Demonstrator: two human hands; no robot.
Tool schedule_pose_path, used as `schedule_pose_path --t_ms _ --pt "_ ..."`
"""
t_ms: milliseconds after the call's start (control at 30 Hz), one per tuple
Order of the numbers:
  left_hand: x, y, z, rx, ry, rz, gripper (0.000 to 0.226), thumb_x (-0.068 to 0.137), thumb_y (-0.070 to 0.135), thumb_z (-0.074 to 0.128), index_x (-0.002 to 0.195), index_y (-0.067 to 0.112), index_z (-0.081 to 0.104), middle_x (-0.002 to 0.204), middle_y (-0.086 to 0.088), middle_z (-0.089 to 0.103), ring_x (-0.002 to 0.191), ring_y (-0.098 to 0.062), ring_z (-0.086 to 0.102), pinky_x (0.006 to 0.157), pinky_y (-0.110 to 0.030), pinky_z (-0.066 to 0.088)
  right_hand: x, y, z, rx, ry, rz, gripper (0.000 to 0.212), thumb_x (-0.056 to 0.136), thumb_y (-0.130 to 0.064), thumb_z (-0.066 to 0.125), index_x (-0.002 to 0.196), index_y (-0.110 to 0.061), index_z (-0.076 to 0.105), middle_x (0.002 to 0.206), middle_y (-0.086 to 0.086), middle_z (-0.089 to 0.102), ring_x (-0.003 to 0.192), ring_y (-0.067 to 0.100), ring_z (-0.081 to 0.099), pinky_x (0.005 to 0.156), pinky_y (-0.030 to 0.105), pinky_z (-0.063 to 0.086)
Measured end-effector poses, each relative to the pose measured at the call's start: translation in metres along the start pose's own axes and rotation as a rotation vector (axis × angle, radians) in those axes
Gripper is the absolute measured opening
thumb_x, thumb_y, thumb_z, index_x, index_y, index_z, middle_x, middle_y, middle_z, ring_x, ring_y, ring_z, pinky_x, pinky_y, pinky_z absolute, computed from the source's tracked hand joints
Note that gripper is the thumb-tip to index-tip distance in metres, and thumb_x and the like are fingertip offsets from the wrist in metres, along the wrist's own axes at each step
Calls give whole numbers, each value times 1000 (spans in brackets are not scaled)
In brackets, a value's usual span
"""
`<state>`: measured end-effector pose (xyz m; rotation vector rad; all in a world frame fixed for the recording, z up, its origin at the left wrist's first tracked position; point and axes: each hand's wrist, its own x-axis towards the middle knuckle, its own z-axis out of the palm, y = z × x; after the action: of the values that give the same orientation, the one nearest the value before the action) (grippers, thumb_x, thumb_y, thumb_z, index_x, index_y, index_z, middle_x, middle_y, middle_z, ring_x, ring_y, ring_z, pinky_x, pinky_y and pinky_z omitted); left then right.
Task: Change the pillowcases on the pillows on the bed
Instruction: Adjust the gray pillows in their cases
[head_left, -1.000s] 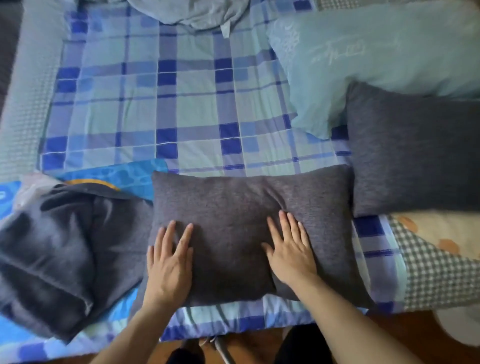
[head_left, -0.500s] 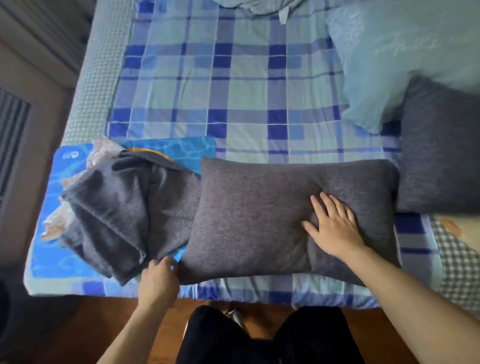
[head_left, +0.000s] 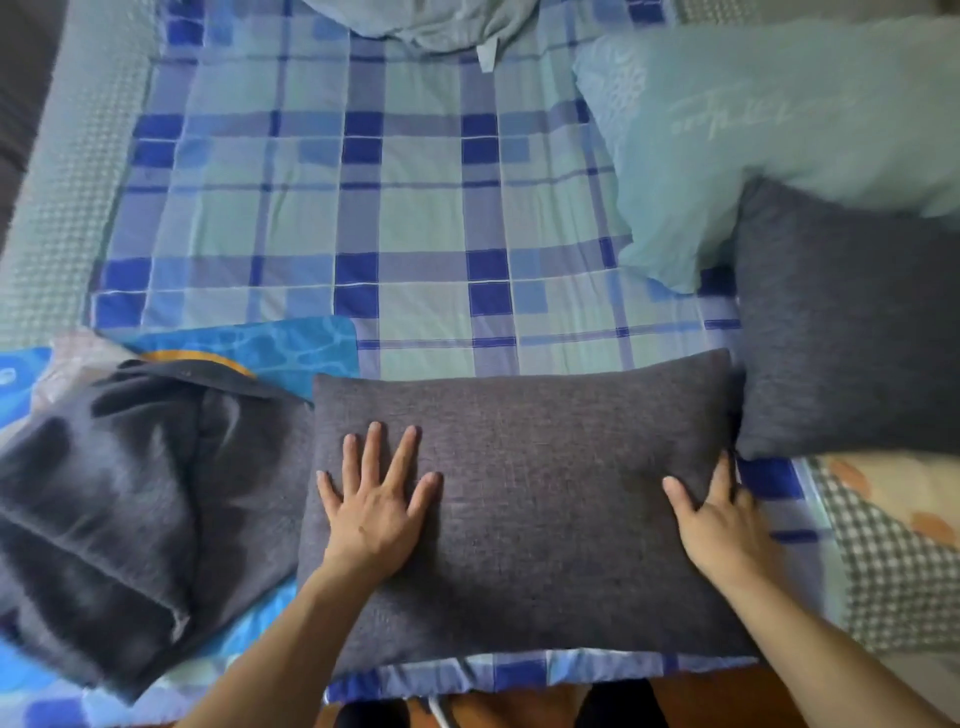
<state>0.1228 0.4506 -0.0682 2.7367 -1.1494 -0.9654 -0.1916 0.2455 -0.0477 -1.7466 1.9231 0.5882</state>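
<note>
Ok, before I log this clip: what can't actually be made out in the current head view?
- Right hand fingertips: curled over the right end of the near grey pillow; grip underneath hidden.
- Second grey pillow: cut off by the right edge.
- Light blue pillow: its writing is too faint to read.
- Loose grey pillowcase: bunched and blurred; opening not visible.
- Left hand: flat on the pillow; pressure unclear.

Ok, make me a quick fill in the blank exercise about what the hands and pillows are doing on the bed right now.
1. The left hand lies flat with fingers spread on the ____ pillow.
2. The right hand is at that pillow's ____ end.
3. The large pillow at the upper right has a light ____ case.
4. The plaid sheet is patterned in ____ squares.

Missing words: grey; right; blue; blue
</note>
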Motion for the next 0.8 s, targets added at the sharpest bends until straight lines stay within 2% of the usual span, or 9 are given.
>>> schedule_pose_path --t_ms 67,133,233,300,367,467,567,700,800 --pt "14 -11 -22 -217 200 -75 53 103 55 30 155 42 28 167 -6 17 152 -31 17 120 -54 16 -10 -15 2 -10 217 -80 83 97 -57 41 158 -7 13 156 26 26 137 47 33 109 56 32" --pt "42 -25 -55 -496 371 -281 49 105 42 36 141 12 50 143 -24 49 131 -42 45 108 -49 36 -21 -33 10 -40 456 -197 67 96 -26 50 154 -1 27 157 27 25 140 48 29 113 59 27" --pt "94 -52 -83 -702 244 -546 51 102 47 48 105 -1 64 110 -22 66 105 -41 61 93 -45 46 -38 -70 27 144 586 -418 56 92 -6 51 147 -9 46 155 17 37 144 39 29 119 54 23" --pt "121 -67 -79 -858 175 -631 52 89 56 65 94 4 70 99 -15 68 88 -34 63 85 -42 51 -39 -82 38 259 590 -433 46 97 -24 44 141 -12 53 152 14 44 145 35 31 121 51 20" --pt "130 -68 -80 -955 209 -626 39 84 48 74 93 10 71 105 -7 71 89 -28 65 89 -41 55 -36 -62 56 176 570 -419 52 100 -36 35 144 -12 50 155 14 39 147 33 28 122 51 20" --pt "116 -59 -103 -1046 443 -588 38 90 36 69 112 5 70 106 -7 70 99 -24 67 93 -39 53 -27 -17 76 -65 521 -436 60 101 -38 28 152 -10 38 162 13 27 149 32 24 120 53 24" --pt "92 -77 -113 -760 640 -604 36 93 40 64 100 6 76 97 -17 73 101 -33 67 94 -37 50 -23 -37 69 -92 458 -439 62 100 -41 26 155 -14 33 164 10 23 150 30 22 120 51 23" --pt "71 -67 -95 -686 418 -576 45 103 38 41 118 5 67 121 -25 65 116 -44 57 101 -46 42 -22 -44 39 67 488 -413 67 97 -51 37 155 -18 30 163 15 19 148 36 23 118 52 20" --pt "21 -43 -53 -711 210 -600 66 102 56 27 143 8 48 142 -26 52 130 -44 48 110 -49 34 -25 -17 16 235 291 19 92 87 -72 46 154 -12 24 154 24 35 136 45 39 112 58 33"
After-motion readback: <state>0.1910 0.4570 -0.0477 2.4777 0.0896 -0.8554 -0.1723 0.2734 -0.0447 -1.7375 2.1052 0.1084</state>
